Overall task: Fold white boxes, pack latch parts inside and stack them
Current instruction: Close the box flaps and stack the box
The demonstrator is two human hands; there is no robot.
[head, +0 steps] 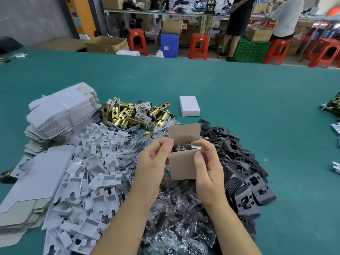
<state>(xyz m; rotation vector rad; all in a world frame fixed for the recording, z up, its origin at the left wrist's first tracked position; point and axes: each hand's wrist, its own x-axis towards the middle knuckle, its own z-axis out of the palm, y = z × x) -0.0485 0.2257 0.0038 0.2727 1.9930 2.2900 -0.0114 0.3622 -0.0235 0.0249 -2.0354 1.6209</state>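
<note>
Both bare forearms rise from the near edge of the green counter (239,92) and meet over its middle, wrists bent slightly inward. Between them the hands hold an open box (184,162) above the piles, its brown inner face toward the camera and its lid flap standing up behind. The left hand (152,161) pinches the box's left side flap between thumb and fingertips. The right hand (207,162) grips the right side, thumb pressed flat on the front panel and fingers curled over the small white side flap at the top. Dark contents show inside the opening, too small to make out.

Under the wrists lies a heap of clear plastic bags (176,214). Left of it spreads a pile of white card inserts (92,177), and further left, toward the left edge, two stacks of flat unfolded boxes (60,111). Just beyond the inserts sits a pile of brass latch bolts (132,115). Right of the hands, black strike plates (244,173) are heaped, some in a neat row. One closed white box (189,105) lies alone on the cloth past the piles, near the latch bolts but apart from them.

Beyond the far edge stand red stools (198,46) and two people at a workbench.
</note>
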